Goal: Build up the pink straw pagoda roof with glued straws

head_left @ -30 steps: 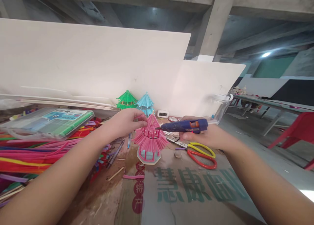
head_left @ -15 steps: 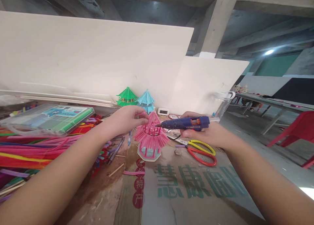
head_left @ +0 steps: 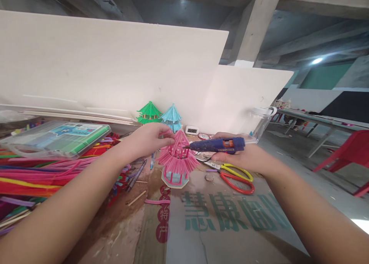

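Note:
A pink pagoda model (head_left: 177,162) made of pipe-cleaner pieces stands on a printed cardboard sheet (head_left: 227,225). My left hand (head_left: 150,139) pinches the left side of its upper roof, fingers closed on it. My right hand (head_left: 242,156) grips a blue glue gun (head_left: 219,144) held level, its nozzle touching the right side of the upper roof. A loose pink piece (head_left: 152,202) lies in front of the model.
Green (head_left: 149,113) and light blue pagoda models (head_left: 172,118) stand at the white back board. Piled coloured pipe cleaners (head_left: 43,171) and a clear plastic case (head_left: 54,139) are left. Yellow and red scissors (head_left: 235,177), a small clock (head_left: 191,130) and a clear jar (head_left: 261,122) are right.
The view has tilted down slightly. Both hands stay at the pink pagoda's top, the glue gun nozzle remaining against the roof.

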